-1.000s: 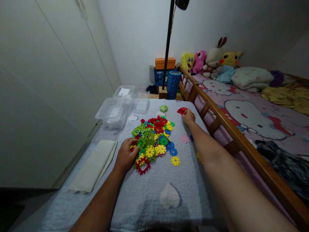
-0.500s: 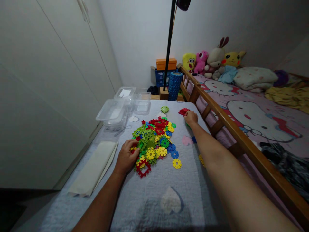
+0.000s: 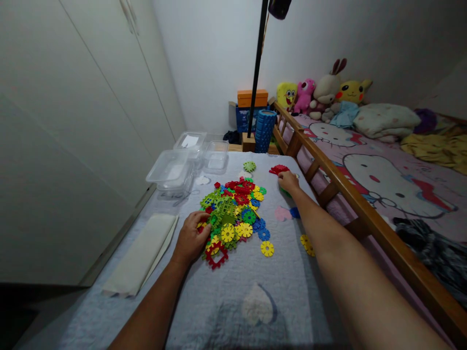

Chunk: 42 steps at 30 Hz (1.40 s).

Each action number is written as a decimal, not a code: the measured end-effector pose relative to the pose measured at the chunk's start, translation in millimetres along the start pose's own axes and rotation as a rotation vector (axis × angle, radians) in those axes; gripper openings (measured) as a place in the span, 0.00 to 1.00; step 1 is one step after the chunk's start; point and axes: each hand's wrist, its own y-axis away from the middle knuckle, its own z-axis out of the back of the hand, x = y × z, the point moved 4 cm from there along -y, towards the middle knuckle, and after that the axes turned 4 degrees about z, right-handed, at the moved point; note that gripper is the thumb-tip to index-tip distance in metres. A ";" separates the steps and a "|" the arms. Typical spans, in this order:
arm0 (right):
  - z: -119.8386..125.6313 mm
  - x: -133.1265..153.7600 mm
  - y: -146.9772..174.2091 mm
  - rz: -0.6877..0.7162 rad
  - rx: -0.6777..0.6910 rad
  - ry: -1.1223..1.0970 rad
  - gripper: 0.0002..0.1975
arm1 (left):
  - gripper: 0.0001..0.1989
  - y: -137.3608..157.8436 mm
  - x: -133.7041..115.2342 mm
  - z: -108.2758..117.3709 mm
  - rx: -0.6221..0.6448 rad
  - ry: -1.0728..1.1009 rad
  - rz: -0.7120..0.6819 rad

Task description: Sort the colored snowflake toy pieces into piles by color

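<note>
A mixed pile of toothed plastic building pieces (image 3: 228,211) in green, red, yellow and blue lies on the cloth-covered table. At its left edge rests my left hand (image 3: 193,233), thumb and fingers apart, fingertips touching the outer pieces. Further off on the right, a small group of red pieces (image 3: 279,169) lies together. My right hand (image 3: 289,182) is just in front of them, its fingers slightly bent and parted, with nothing seen in them. A green piece (image 3: 285,192) shows partly beneath this hand. Yellow pieces (image 3: 308,244) and blue pieces (image 3: 295,212) lie beside my right forearm, partly covered.
Clear plastic boxes (image 3: 170,170) stand at the back left, with a folded pale cloth (image 3: 142,253) nearer. A light green piece (image 3: 249,166) lies at the far end. A wooden bed rail (image 3: 328,170) borders the right side. Behind the table rises a black pole (image 3: 257,73).
My right hand has drawn back very slightly from the red pieces, which now show more fully. My left hand stays at the pile's edge. The view has shifted a little.
</note>
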 end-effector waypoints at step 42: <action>31.7 75.0 216.8 0.369 0.367 -0.166 0.08 | 0.10 -0.8 -1.2 -0.8 -0.011 -0.015 -0.017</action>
